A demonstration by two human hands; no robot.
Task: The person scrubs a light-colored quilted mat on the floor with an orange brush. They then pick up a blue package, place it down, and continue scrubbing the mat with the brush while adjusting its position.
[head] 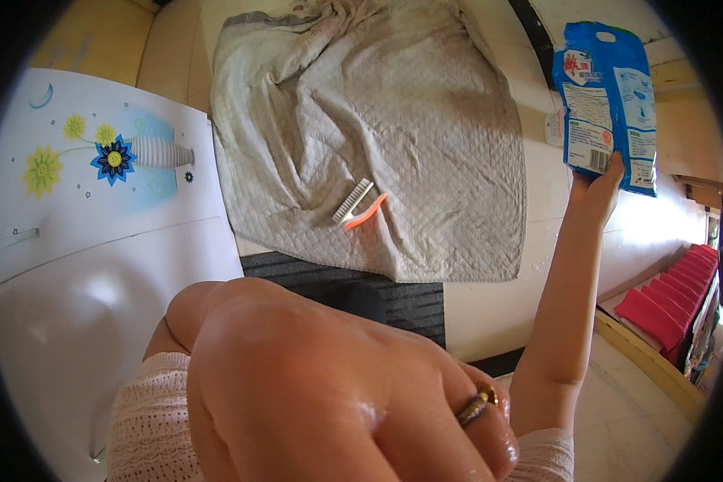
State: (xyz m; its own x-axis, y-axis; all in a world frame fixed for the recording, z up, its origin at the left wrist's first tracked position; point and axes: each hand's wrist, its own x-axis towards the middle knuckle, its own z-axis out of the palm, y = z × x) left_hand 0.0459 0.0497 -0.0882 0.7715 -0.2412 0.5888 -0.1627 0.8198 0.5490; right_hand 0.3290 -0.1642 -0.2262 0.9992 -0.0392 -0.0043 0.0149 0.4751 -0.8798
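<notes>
My right hand [599,181] reaches out at the right and grips the lower edge of a blue plastic bag [635,114] of detergent. Its thumb lies on the printed face, which bears writing; the fingers behind are hidden. Very close to the camera, my left hand [343,385] fills the lower middle, wet, with a gold-coloured ring. Its fingers bend down, and whatever is under them is out of sight. Beyond it a grey-beige quilted cloth [434,156] lies wrinkled and stained on the floor. On the cloth rests a scrub brush [361,208] with white bristles and an orange-and-white handle.
A white refrigerator [66,235] with flower decals stands at the left. Under the cloth's near edge lies a dark ribbed mat [416,307] on pale floor tiles [488,301]. Red pleated material [669,295] is at the right, beside a yellowish ledge [651,367].
</notes>
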